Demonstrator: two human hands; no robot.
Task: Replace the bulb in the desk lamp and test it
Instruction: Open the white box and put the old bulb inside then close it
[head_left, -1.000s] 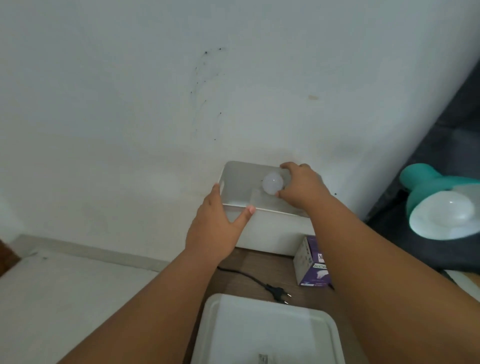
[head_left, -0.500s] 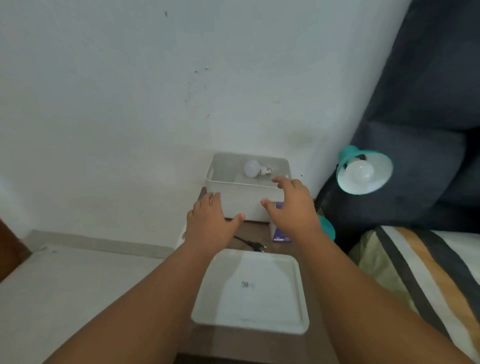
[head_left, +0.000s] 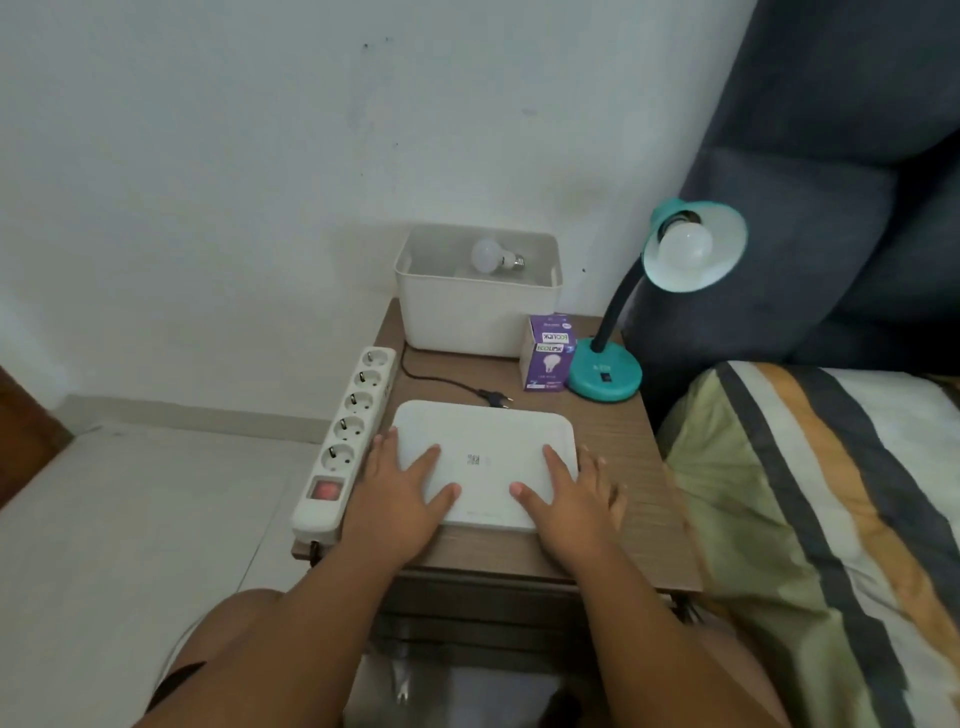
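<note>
A teal desk lamp (head_left: 605, 376) stands at the back right of the small wooden table (head_left: 628, 457); a white bulb (head_left: 683, 244) sits in its shade. Its black plug (head_left: 496, 399) lies loose on the tabletop. Another white bulb (head_left: 488, 255) lies on its side inside the open white bin (head_left: 467, 317) against the wall. A purple bulb box (head_left: 548, 353) stands between bin and lamp. My left hand (head_left: 400, 493) and my right hand (head_left: 576, 499) grip the two sides of the flat white lid (head_left: 483, 447), thumbs on top, at the table's front.
A white power strip (head_left: 348, 436) with a red switch lies along the table's left edge. A bed with a striped cover (head_left: 831, 519) and a dark padded headboard (head_left: 831, 208) close in on the right. The wall is right behind the bin.
My right hand let go of the bulb, which now lies in the bin. Both hands drew back from the bin and came down onto the lid near me.
</note>
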